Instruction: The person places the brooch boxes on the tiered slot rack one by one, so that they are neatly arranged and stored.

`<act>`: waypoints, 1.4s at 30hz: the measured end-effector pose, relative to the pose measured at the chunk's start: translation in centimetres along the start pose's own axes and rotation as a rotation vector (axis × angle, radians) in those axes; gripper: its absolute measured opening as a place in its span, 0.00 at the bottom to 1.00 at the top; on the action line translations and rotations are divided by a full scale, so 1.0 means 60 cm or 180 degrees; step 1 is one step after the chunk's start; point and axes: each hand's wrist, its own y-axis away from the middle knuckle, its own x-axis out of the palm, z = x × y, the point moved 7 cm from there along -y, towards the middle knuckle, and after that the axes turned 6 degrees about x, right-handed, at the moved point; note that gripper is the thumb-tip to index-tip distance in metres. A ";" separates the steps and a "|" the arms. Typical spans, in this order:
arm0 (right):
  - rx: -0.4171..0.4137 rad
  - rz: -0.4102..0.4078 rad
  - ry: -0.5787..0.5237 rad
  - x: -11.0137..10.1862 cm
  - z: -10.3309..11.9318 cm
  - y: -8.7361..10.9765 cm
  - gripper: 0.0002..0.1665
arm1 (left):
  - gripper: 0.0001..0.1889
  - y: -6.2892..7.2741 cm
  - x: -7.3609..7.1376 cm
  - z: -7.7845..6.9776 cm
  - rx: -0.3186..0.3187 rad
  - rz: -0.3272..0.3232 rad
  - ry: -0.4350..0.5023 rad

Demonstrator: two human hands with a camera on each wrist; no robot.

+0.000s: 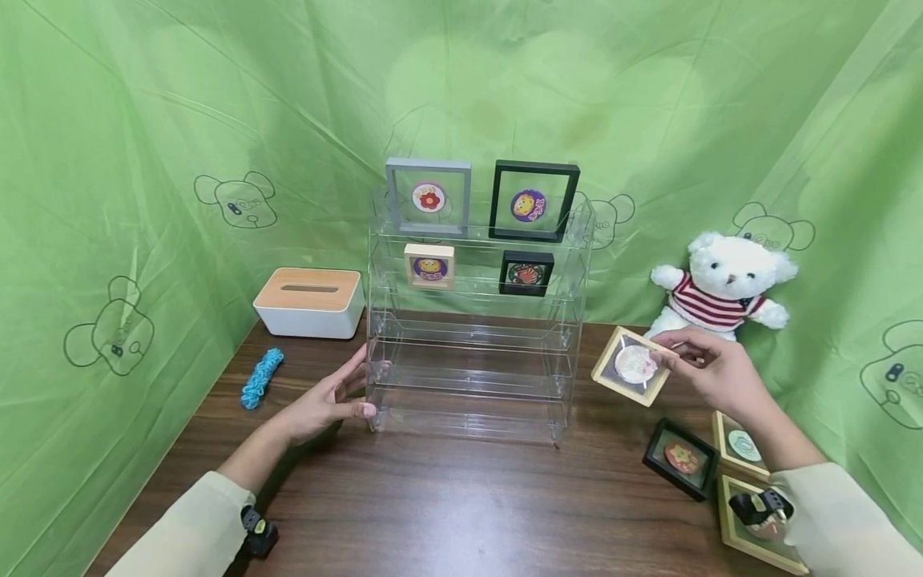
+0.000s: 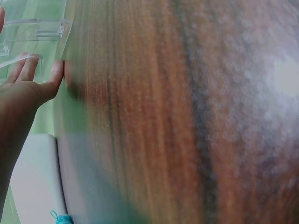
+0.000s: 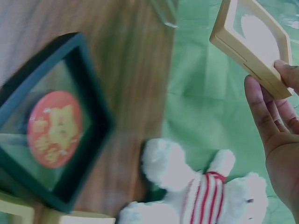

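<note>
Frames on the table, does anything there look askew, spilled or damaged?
The black frame on the table lies turned at an angle beside two lighter frames, which looks askew, since those on the rack stand in rows. I see nothing spilled or damaged.

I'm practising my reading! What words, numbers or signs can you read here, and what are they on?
None reads clearly.
Upper purple badge, in a black frame: lettering-like marks, too small.
Lower purple badge, in a pale frame: also too small.
Bear drawings on green curtain: marks, too small.
Other badges: nothing readable.
</note>
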 end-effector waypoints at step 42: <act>-0.1857 -0.0516 0.0020 0.101 0.333 -0.109 0.21 | 0.60 -0.002 0.004 -0.004 0.0108 0.0076 0.0113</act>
